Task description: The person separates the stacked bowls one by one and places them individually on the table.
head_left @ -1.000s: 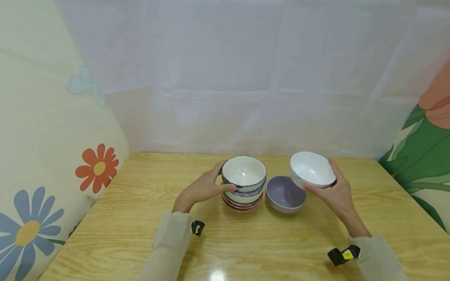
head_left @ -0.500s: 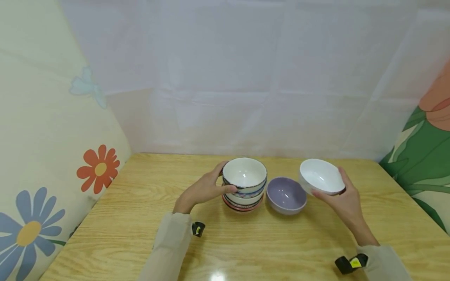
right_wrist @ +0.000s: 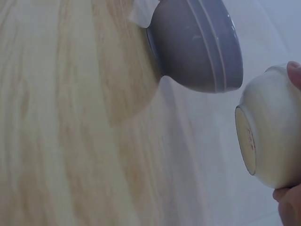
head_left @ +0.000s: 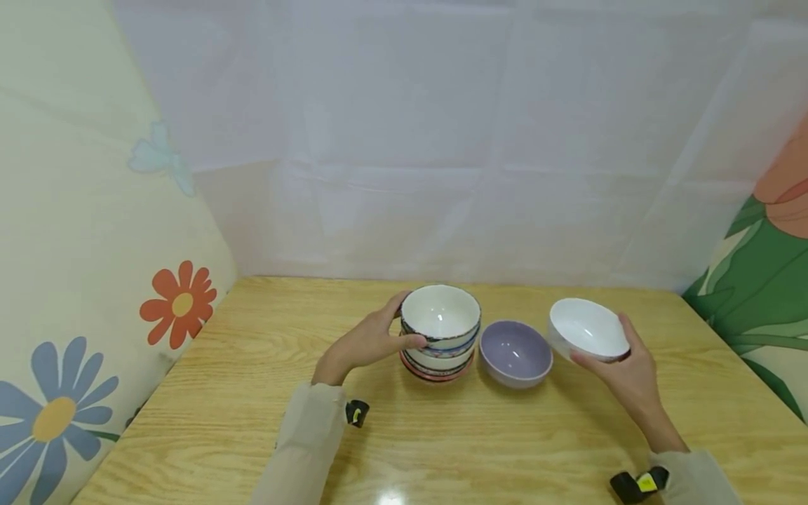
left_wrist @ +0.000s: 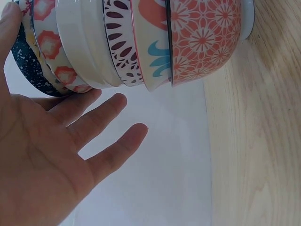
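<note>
My left hand [head_left: 372,340] holds the upper part of a stack of bowls [head_left: 440,351], thumb at the near side of the top bowl [head_left: 440,312], which is white inside with a dark speckled rim. In the left wrist view the stacked bowls show varied patterns, down to a coral flower-print bowl [left_wrist: 204,40] at the bottom; several fingers spread loosely beside them. My right hand [head_left: 628,372] grips a white bowl [head_left: 587,330] by its right side, tilted and raised above the table, its foot ring visible in the right wrist view. Between the hands a purple bowl [head_left: 515,354] stands upright.
The wood-grain table [head_left: 480,449] carries the stack and the purple bowl close together. A pale cloth backdrop [head_left: 391,140] rises behind the far edge. Flower-printed panels [head_left: 69,231] flank the left and right sides.
My right hand has moved right and lower with the white bowl, away from above the purple bowl. The left hand stays at the stack.
</note>
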`<state>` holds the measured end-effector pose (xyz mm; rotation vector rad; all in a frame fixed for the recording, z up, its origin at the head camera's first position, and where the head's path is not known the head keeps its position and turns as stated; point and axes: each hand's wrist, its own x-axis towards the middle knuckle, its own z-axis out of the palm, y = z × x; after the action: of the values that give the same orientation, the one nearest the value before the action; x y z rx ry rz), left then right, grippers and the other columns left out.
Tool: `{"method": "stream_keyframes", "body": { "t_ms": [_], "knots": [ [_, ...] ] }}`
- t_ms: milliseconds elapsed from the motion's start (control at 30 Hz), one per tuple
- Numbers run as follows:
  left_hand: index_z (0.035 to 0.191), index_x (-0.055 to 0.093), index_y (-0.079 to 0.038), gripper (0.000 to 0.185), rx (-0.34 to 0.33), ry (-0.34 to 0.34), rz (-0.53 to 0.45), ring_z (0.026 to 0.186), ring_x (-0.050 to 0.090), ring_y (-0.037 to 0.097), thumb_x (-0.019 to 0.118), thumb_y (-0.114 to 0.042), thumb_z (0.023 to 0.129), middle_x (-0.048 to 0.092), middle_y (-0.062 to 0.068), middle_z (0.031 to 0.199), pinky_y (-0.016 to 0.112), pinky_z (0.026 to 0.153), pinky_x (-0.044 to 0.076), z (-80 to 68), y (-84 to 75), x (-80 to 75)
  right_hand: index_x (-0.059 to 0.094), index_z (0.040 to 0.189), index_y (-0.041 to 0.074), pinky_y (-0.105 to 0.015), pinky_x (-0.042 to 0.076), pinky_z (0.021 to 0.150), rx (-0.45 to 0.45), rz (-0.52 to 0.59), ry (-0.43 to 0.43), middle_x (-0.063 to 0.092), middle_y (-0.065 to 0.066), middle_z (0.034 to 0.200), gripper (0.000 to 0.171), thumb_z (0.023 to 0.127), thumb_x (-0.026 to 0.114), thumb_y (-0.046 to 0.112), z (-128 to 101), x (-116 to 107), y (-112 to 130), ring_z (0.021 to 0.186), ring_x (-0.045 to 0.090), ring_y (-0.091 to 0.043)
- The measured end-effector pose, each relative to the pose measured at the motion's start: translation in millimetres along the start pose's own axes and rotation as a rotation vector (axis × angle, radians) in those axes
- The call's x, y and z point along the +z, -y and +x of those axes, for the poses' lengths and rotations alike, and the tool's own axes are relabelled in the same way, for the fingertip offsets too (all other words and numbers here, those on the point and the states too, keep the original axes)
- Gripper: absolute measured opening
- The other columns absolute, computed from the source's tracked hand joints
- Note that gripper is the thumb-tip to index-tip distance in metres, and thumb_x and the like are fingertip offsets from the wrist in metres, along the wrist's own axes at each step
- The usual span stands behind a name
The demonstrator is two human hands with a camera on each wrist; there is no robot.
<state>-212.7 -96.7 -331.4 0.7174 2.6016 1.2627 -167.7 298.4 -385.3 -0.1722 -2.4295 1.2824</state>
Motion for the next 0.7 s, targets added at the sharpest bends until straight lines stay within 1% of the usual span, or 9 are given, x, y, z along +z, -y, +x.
{"method": "stream_keyframes", "body": {
  "t_ms": [67, 133, 200, 267, 367, 433, 500, 600, 700],
  "knots": [
    [0.150, 0.023, -0.024, 0.089, -0.005, 0.000, 0.002, 0.139, 0.036, 0.027, 0.068, -0.056, 0.080, 0.039, 0.006, 0.150, 0.057, 0.110, 0.031, -0.1, -0.2, 0.0, 0.016, 0.153, 0.005, -0.005, 0.029, 0.093, -0.002, -0.005, -0.006, 0.027, -0.028, 0.152, 0.104, 0.073, 0.082, 0.017, -0.5, -0.2, -3.0, 0.131, 0.037, -0.043],
    [0.150, 0.023, -0.024, 0.090, -0.011, 0.000, 0.004, 0.139, 0.035, 0.028, 0.068, -0.057, 0.080, 0.039, 0.007, 0.150, 0.057, 0.110, 0.031, -0.1, -0.2, 0.0, 0.017, 0.152, 0.003, -0.003, 0.028, 0.090, -0.005, -0.006, -0.011, 0.028, -0.030, 0.150, 0.103, 0.073, 0.082, 0.016, -1.0, -0.2, -5.6, 0.130, 0.038, -0.043],
    [0.151, 0.023, -0.025, 0.090, -0.015, -0.001, 0.005, 0.139, 0.035, 0.028, 0.068, -0.057, 0.079, 0.038, 0.007, 0.150, 0.057, 0.110, 0.031, 0.2, -0.2, -0.2, 0.018, 0.152, 0.003, -0.005, 0.028, 0.092, -0.004, -0.009, -0.012, 0.029, -0.031, 0.149, 0.103, 0.072, 0.082, 0.016, -1.4, -0.1, -7.7, 0.130, 0.038, -0.044],
    [0.151, 0.023, -0.025, 0.090, -0.015, -0.001, 0.004, 0.139, 0.035, 0.028, 0.067, -0.057, 0.079, 0.038, 0.007, 0.150, 0.057, 0.110, 0.031, 0.3, 0.2, 0.4, 0.017, 0.152, 0.002, -0.014, 0.030, 0.102, 0.001, -0.014, -0.010, 0.028, -0.032, 0.149, 0.104, 0.073, 0.082, 0.016, -2.3, -0.2, -9.6, 0.131, 0.037, -0.045],
    [0.150, 0.023, -0.025, 0.090, -0.015, -0.003, 0.009, 0.139, 0.035, 0.028, 0.067, -0.058, 0.080, 0.038, 0.007, 0.150, 0.057, 0.110, 0.031, 0.5, 0.9, 0.9, 0.017, 0.152, 0.001, -0.020, 0.030, 0.106, 0.012, -0.026, -0.013, 0.028, -0.032, 0.149, 0.104, 0.073, 0.082, 0.017, -3.1, -0.9, -12.7, 0.131, 0.036, -0.046],
    [0.150, 0.023, -0.025, 0.090, -0.012, -0.002, 0.009, 0.139, 0.035, 0.027, 0.067, -0.058, 0.080, 0.039, 0.007, 0.150, 0.057, 0.110, 0.031, 0.5, 1.1, 0.9, 0.016, 0.152, 0.001, -0.033, 0.032, 0.111, 0.018, -0.029, -0.010, 0.027, -0.033, 0.149, 0.104, 0.073, 0.082, 0.017, -2.9, -1.6, -14.2, 0.131, 0.036, -0.047],
    [0.150, 0.023, -0.025, 0.090, -0.014, -0.003, 0.011, 0.139, 0.035, 0.027, 0.067, -0.058, 0.080, 0.039, 0.007, 0.150, 0.057, 0.110, 0.031, 0.7, 1.6, 0.9, 0.016, 0.151, 0.000, -0.038, 0.032, 0.111, 0.019, -0.035, -0.008, 0.027, -0.033, 0.149, 0.104, 0.072, 0.082, 0.017, -2.4, -2.1, -15.6, 0.131, 0.036, -0.047],
    [0.150, 0.023, -0.025, 0.090, -0.014, -0.005, 0.013, 0.139, 0.035, 0.028, 0.067, -0.058, 0.080, 0.038, 0.007, 0.150, 0.057, 0.110, 0.031, 1.0, 1.6, 0.7, 0.016, 0.151, -0.002, -0.058, 0.029, 0.107, 0.016, -0.029, 0.002, 0.026, -0.034, 0.149, 0.105, 0.072, 0.082, 0.016, -1.6, -2.4, -17.3, 0.131, 0.035, -0.048],
    [0.150, 0.023, -0.025, 0.089, -0.018, -0.006, 0.015, 0.140, 0.035, 0.028, 0.068, -0.057, 0.080, 0.038, 0.008, 0.150, 0.057, 0.110, 0.030, 1.3, 1.6, 0.7, 0.015, 0.150, -0.003, -0.059, 0.028, 0.108, 0.019, -0.026, 0.015, 0.023, -0.034, 0.150, 0.105, 0.072, 0.082, 0.016, -1.7, -2.1, -19.7, 0.133, 0.032, -0.049]
  ]
}}
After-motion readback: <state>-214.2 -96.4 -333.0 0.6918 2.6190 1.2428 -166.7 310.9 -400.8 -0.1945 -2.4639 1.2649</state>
